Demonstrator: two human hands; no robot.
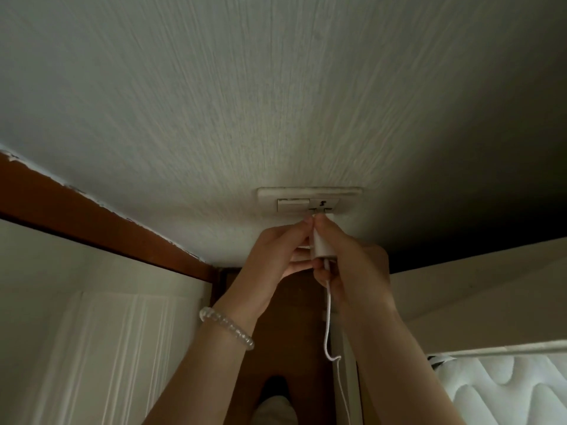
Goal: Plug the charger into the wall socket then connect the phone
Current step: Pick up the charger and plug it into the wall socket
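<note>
A cream wall socket plate sits low on the textured wall, with a switch on its left half and slots on its right. The white charger block is held up to the right slots, its prongs touching or entering them. My left hand pinches the charger's left side near its top. My right hand wraps its right side and the base. The white cable hangs from the charger's bottom and trails down out of view. No phone is in view.
A brown wooden frame runs diagonally at the left above a white panelled door. A white quilted mattress and a bed edge lie at the lower right. Brown floor shows between my arms.
</note>
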